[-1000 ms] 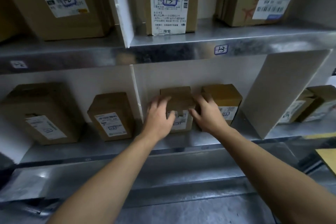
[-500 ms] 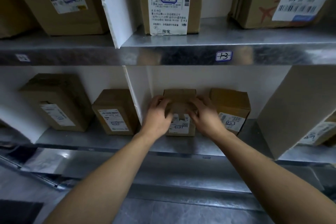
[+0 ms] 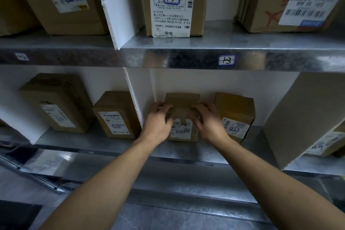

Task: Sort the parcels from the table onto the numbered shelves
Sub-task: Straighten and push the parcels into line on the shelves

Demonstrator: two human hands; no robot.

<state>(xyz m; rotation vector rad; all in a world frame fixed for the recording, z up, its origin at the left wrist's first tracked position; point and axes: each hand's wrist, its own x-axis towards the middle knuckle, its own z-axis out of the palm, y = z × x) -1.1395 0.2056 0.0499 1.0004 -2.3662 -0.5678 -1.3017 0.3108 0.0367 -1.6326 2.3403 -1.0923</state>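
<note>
You seem to be seating the parcel (image 3: 182, 102) on the lower shelf (image 3: 84, 141), left hand (image 3: 157, 124) and right hand (image 3: 208, 123) gripping it, fingers curled; next, release.

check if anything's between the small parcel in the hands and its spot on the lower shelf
Nothing visible. The small parcel stands on the lower shelf, gripped by the left hand and right hand. The white divider at its left and the neighbouring parcel at its right flank it.

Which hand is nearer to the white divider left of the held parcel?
Left. The left hand holds the parcel by its left side, next to the white divider; the right hand holds its right side, beyond the parcel.
</note>
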